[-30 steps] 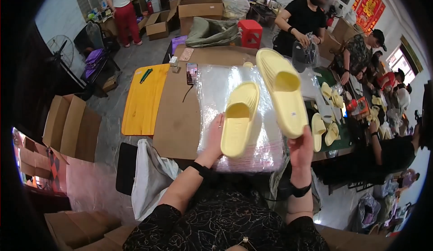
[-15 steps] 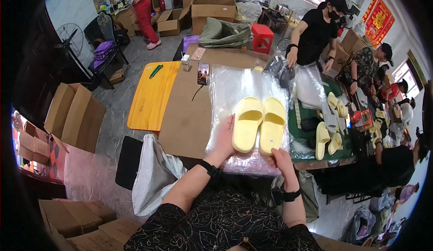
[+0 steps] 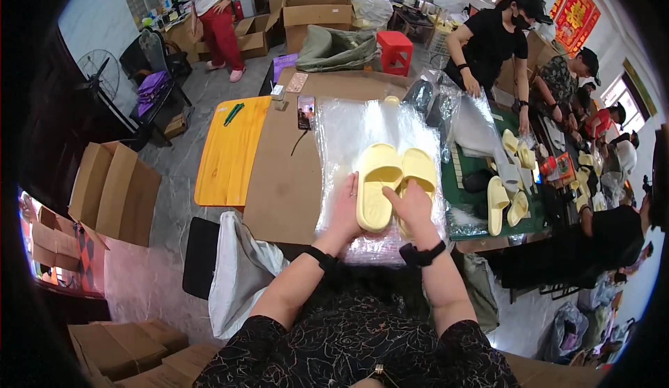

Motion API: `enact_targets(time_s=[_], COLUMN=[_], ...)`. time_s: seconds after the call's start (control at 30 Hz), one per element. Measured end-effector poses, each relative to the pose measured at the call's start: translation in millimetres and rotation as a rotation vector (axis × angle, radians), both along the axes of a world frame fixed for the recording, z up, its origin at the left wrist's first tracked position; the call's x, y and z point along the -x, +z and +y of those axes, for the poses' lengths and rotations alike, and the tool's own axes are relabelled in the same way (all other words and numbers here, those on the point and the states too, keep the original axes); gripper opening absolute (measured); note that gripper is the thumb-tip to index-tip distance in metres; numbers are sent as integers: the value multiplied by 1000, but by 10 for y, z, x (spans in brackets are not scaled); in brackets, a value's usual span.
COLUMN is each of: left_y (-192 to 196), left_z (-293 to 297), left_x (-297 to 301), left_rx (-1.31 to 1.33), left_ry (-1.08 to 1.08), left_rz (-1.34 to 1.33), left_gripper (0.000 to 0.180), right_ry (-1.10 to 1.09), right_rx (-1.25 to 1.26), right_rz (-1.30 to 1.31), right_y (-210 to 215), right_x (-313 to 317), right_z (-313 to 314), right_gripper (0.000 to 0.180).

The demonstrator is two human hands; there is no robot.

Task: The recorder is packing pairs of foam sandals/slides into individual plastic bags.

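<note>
With left hand (image 3: 345, 209) against left slipper (image 3: 380, 160), right hand (image 3: 416, 214) over right slipper (image 3: 420, 164), cannot tell either grip; align toes (image 3: 381, 149) evenly.

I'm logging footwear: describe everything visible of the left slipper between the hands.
The left slipper is pale yellow, apparently moulded foam, with a broad front band and open heel. It sits sole down, toe pointing away, over clear plastic, beside its mate. The left hand touches its left side; the right hand seems to touch its right edge with the thumb.
</note>
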State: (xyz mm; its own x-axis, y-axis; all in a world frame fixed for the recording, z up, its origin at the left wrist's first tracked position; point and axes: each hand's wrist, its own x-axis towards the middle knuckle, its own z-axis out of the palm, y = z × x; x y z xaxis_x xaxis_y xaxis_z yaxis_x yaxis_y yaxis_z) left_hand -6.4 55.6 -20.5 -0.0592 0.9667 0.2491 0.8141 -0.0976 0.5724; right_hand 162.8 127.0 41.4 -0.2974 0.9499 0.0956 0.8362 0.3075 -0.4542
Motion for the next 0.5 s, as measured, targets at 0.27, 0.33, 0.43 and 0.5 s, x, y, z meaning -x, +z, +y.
enact_targets(time_s=[0.27, 0.33, 0.43, 0.5], left_y=[23, -6, 164, 261], left_z=[-4, -14, 22, -6], left_x=[-94, -67, 14, 84], left_rx=[52, 31, 201, 193], left_ry=[63, 67, -45, -119], left_rz=[213, 209, 278, 309], left_gripper=[76, 83, 103, 104], right_ry=[-171, -201, -262, -272], right_rx=[-133, -155, -135, -144], right_rz=[51, 97, 176, 301], right_y=[-390, -404, -393, -386], right_x=[-110, -257, -578, -815], right_z=[281, 287, 255, 179], right_gripper=[40, 37, 37, 35])
